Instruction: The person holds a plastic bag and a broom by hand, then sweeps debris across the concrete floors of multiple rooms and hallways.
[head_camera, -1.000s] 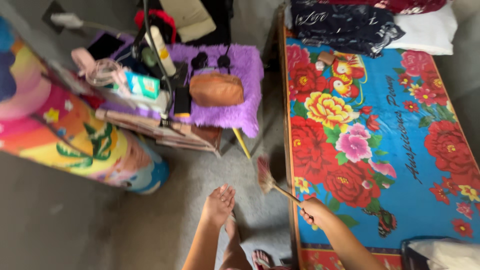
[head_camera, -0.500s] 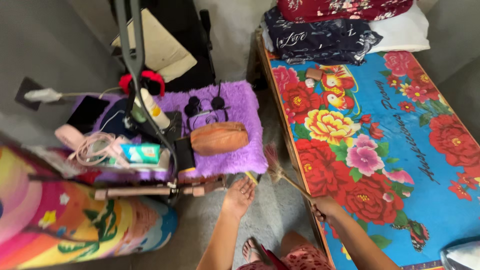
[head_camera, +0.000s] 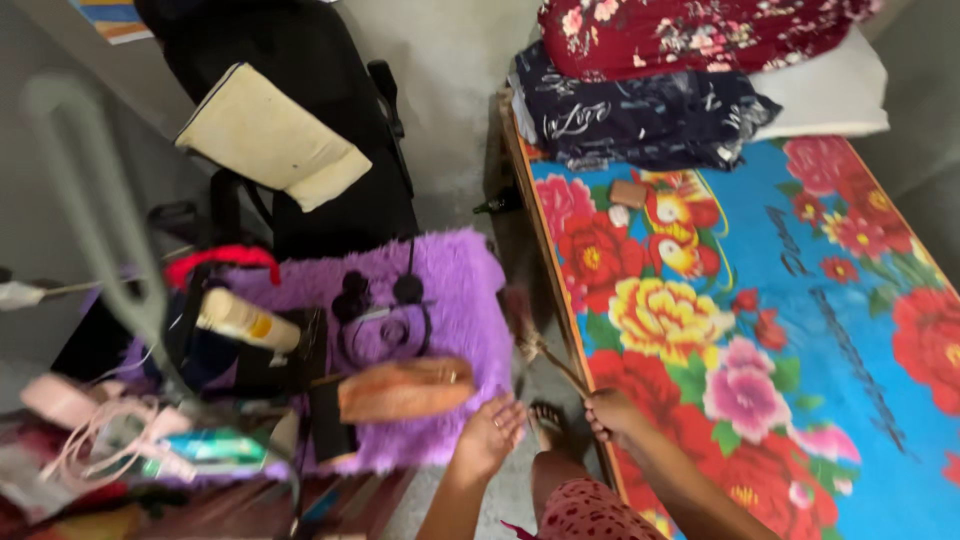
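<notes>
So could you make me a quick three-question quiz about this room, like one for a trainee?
1. True or false: the right hand grips the thin stick of a small straw broom.
2. What does the left hand hover beside? A) the fluffy purple rug-like cover B) the folded dark navy cloth C) the white pillow
3. What pattern covers the bright blue bed sheet?

Key: 1 true; 2 A; 3 large red, yellow and pink flowers.
</notes>
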